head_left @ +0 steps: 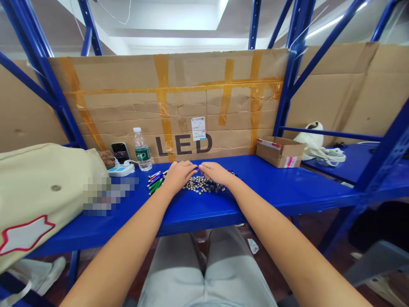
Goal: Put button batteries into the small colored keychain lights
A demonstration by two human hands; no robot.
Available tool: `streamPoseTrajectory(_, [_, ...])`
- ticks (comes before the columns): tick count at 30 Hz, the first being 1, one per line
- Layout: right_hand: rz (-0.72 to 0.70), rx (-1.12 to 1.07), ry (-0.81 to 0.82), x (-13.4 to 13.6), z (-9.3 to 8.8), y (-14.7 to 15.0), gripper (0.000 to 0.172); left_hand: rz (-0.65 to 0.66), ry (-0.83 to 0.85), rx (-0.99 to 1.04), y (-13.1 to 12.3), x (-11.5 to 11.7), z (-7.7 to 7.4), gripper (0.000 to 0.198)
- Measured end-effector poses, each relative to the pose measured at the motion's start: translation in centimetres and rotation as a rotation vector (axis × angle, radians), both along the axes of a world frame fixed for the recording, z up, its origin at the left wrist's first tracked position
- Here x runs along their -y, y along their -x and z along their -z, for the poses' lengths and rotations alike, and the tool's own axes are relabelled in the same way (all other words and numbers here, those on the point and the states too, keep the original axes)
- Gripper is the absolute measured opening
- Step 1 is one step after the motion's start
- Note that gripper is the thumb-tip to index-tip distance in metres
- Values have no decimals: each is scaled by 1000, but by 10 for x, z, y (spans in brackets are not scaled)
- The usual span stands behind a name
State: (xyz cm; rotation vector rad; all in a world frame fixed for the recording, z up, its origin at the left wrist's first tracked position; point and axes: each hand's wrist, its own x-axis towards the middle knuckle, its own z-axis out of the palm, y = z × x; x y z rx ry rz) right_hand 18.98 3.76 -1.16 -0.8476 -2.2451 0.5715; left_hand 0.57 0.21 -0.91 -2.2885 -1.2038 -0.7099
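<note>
On the glossy blue metal shelf [281, 187], the left hand [179, 172] and right hand [216, 172] lie knuckles-up with fingers curled narrow and tips almost meeting. Whether they pinch anything cannot be told. Just under and before them lies a heap of small silvery round metal pieces [203, 186] (touching the right hand's edge). Thin red, green and blue sticks [156, 182] lie beside the left hand, and a clear plastic water bottle [141, 150] stands behind them.
</note>
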Motion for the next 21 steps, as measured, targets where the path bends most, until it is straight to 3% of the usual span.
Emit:
streamPoseTrajectory(3, [128, 25, -63, -7, -8, -15, 38, -18, 11, 97, -5, -3, 1, 26])
streamPoseTrajectory(5, [346, 71, -134, -10, -12, -37, 33, -7, 39, 186, -5, -6, 2, 27])
streamPoseTrajectory(7, [446, 153, -55, -11, -12, -67, 32, -6, 59, 239, -2, -8, 3, 28])
streamPoseTrajectory(10, [364, 239, 116, -5, 0, -112, 29, -8, 76, 270, 4, -11, 5, 28])
streamPoseTrajectory(13, [365, 266, 147, 1, 14, -138, 33, 11, 91, 285, 5, -11, 5, 28])
streamPoseTrajectory(21, [418, 356, 162, -1, 18, -133, 19, 93, 156, 217, -1, -7, 4, 29])
